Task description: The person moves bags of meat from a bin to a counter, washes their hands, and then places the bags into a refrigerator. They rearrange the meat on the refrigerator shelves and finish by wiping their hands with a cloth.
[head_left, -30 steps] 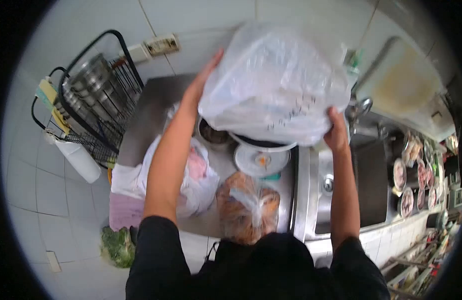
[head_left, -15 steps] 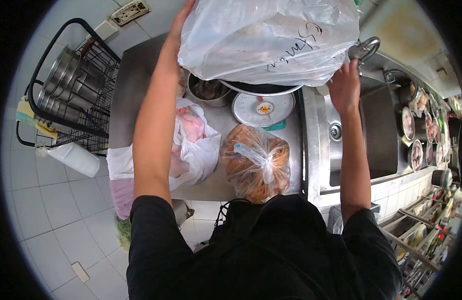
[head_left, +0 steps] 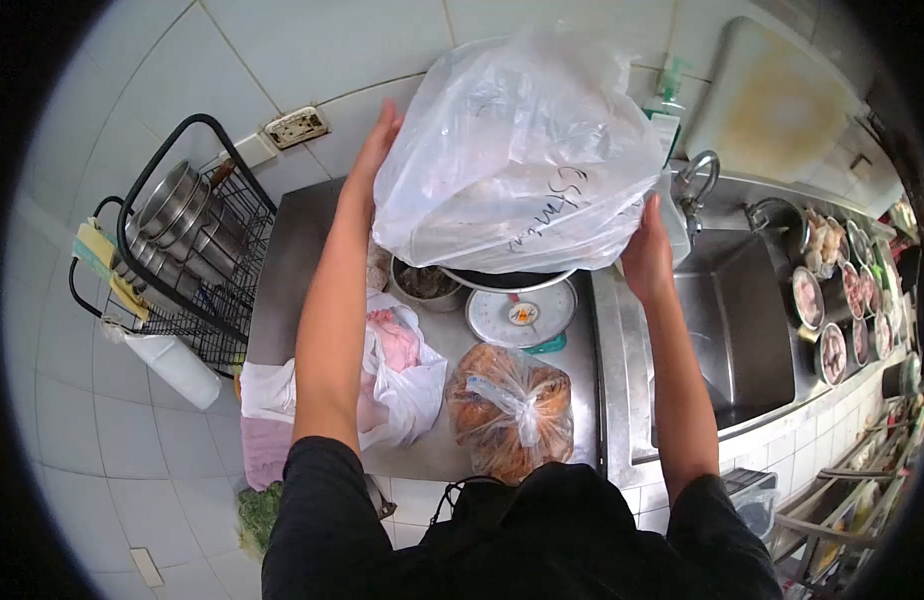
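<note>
A big, cloudy plastic bag (head_left: 517,150) with black handwriting rests over a dark round pan (head_left: 507,280) above a dial scale (head_left: 522,315); its contents are hard to make out. My left hand (head_left: 380,140) is open at the bag's upper left side, fingers stretched upward. On the opposite side, my right hand (head_left: 649,250) lies open along the bag's right edge, fingers extended against the plastic. Closer to me sits a knotted clear bag of brown food (head_left: 512,410). Left of it, pink raw meat (head_left: 394,340) shows in an open white bag (head_left: 417,400).
A metal pot (head_left: 427,285) stands beside the scale. At left, a black wire rack (head_left: 217,260) holds steel pots. To the right are a sink (head_left: 732,330), a faucet (head_left: 697,185) and several bowls of meat (head_left: 832,355). A cutting board (head_left: 772,95) leans on the wall.
The view has tilted up, showing more wall and the whole bag. My right hand has moved in from near the faucet to the bag's right edge. My left hand stays beside the bag.
</note>
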`<act>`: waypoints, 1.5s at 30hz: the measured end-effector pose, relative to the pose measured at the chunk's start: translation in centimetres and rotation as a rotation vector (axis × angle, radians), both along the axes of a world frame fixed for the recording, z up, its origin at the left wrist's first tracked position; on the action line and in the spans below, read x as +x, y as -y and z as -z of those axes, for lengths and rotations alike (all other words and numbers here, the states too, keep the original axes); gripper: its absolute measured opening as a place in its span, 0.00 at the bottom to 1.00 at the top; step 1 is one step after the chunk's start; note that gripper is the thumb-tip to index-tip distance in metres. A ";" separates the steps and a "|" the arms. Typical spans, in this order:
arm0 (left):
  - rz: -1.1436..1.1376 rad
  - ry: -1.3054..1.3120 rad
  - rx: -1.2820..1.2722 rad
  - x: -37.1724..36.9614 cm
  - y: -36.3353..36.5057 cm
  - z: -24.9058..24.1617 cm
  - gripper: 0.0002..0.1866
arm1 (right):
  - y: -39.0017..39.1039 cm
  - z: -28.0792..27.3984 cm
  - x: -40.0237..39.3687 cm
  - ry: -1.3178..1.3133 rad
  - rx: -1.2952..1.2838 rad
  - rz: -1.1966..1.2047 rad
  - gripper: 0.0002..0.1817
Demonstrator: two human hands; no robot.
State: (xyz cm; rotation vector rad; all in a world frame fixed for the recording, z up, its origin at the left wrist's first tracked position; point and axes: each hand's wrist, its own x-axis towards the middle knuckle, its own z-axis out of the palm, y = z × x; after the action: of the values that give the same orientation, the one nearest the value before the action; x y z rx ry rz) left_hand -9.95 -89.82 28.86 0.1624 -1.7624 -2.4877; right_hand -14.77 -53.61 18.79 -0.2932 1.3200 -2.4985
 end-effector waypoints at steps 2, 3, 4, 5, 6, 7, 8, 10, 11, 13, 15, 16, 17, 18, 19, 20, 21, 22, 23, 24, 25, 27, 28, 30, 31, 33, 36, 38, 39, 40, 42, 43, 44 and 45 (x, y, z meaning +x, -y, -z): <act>0.001 -0.077 0.115 1.4 -0.7 1.2 0.39 | 1.0 -2.8 -0.4 -0.023 -0.076 -0.003 0.37; 0.019 -0.147 0.157 2.0 -1.0 1.8 0.37 | 1.4 -4.2 -0.8 -0.033 -0.111 -0.008 0.38; 0.034 -0.202 0.202 2.7 -1.2 2.7 0.36 | 1.5 -5.2 -0.6 -0.009 -0.138 -0.015 0.38; 0.037 -0.179 0.224 2.7 -1.3 3.2 0.34 | 1.7 -6.1 -0.4 0.015 -0.165 -0.023 0.39; 0.031 -0.172 0.248 2.2 -1.3 3.3 0.32 | 2.2 -6.5 -0.6 0.025 -0.189 -0.042 0.39; 0.024 -0.172 0.271 1.9 -1.4 3.1 0.30 | 2.6 -6.4 -1.0 -0.007 -0.210 -0.029 0.39; 0.021 -0.201 0.267 1.9 -1.6 3.0 0.29 | 2.8 -6.2 -1.4 -0.036 -0.230 -0.017 0.39; 0.013 -0.264 0.255 2.3 -2.2 2.4 0.25 | 3.1 -6.2 -1.3 -0.046 -0.319 -0.084 0.39; 0.026 -0.259 0.285 2.2 -2.1 2.1 0.24 | 3.1 -6.3 -1.6 -0.065 -0.308 -0.090 0.39; 0.053 -0.232 0.350 2.8 -2.0 2.0 0.22 | 3.1 -6.5 -1.4 -0.088 -0.282 -0.096 0.39; 0.013 -0.259 0.318 2.8 -2.2 1.7 0.20 | 3.3 -7.2 -1.0 -0.114 -0.251 -0.069 0.37; -0.004 -0.274 0.302 2.6 -2.3 1.4 0.20 | 3.8 -7.8 -0.9 -0.148 -0.226 -0.027 0.36; 0.006 -0.295 0.318 2.6 -2.3 1.4 0.19 | 4.1 -8.3 -0.5 -0.172 -0.196 0.016 0.35; 0.014 -0.312 0.336 2.8 -2.4 1.1 0.19 | 4.2 -8.5 -0.2 -0.165 -0.192 0.001 0.35; 0.024 -0.333 0.347 2.8 -2.3 0.8 0.19 | 4.5 -8.9 -0.1 -0.161 -0.194 -0.015 0.34; 0.001 -0.326 0.356 2.8 -2.2 0.8 0.19 | 4.7 -9.3 0.1 -0.153 -0.195 -0.029 0.33; -0.023 -0.319 0.368 2.8 -2.0 0.8 0.18 | 4.8 -9.7 0.5 -0.165 -0.173 -0.030 0.33; -0.051 -0.317 0.380 2.7 -1.8 0.8 0.18 | 5.1 -10.3 0.6 -0.181 -0.152 -0.035 0.33; 0.006 -0.352 0.353 2.4 -1.2 0.5 0.18 | 5.3 -10.8 0.8 -0.195 -0.134 -0.032 0.34; 0.063 -0.382 0.332 2.2 -0.9 0.2 0.18 | 5.3 -11.2 0.8 -0.207 -0.146 -0.038 0.34; 0.116 -0.409 0.313 2.2 -0.8 0.2 0.17 | 5.5 -11.5 0.6 -0.213 -0.156 -0.047 0.35; -0.178 -0.447 0.016 2.6 -1.3 0.2 0.16 | 5.4 -11.6 0.7 -0.189 -0.164 -0.094 0.35; -0.227 -0.440 0.017 2.7 -1.4 -0.7 0.16 | 5.3 -11.9 0.5 -0.172 -0.163 -0.134 0.35; -0.218 -0.465 0.005 3.1 -1.5 -0.9 0.15 | 5.1 -12.7 1.9 -0.065 -0.188 -0.091 0.33; -0.163 -0.515 -0.007 3.0 -1.2 -0.5 0.15 | 4.8 -12.7 2.1 -0.051 -0.197 -0.102 0.32; -0.049 -0.571 0.139 1.4 1.3 2.0 0.15 | 4.4 -12.9 2.0 -0.035 -0.214 -0.141 0.30; -0.055 -0.270 0.389 5.5 -2.7 -0.5 0.17 | 4.3 -13.6 3.0 0.072 -0.174 -0.100 0.30; -0.283 -0.279 0.173 7.0 -5.0 0.4 0.18 | 4.6 -14.0 2.8 0.047 -0.096 -0.035 0.32; -0.374 -0.302 0.076 7.4 -5.5 1.9 0.18 | 4.5 -13.8 3.4 0.050 -0.031 0.033 0.32; -0.373 -0.293 0.062 7.1 -5.4 1.8 0.19 | 4.6 -13.6 3.8 0.043 0.025 0.103 0.32; -0.347 -0.283 0.003 6.9 -5.3 1.4 0.20 | 4.4 -12.5 2.4 0.111 -0.040 -0.066 0.30; -0.294 -0.278 -0.007 7.0 -4.9 1.6 0.20 | 4.1 -12.4 3.2 0.119 -0.025 -0.061 0.29; -0.241 -0.273 -0.018 7.1 -4.5 1.9 0.21 | 3.7 -12.5 3.4 0.109 -0.010 -0.057 0.28; -0.156 -0.298 0.002 6.3 -3.3 2.5 0.21 | 3.6 -13.0 3.0 0.093 0.004 -0.053 0.27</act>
State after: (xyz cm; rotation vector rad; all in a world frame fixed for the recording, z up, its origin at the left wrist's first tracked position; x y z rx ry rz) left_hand -3.69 -86.51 26.39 -0.0659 -1.5630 -2.2668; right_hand -11.76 -57.18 31.74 -0.2056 1.2639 -2.4345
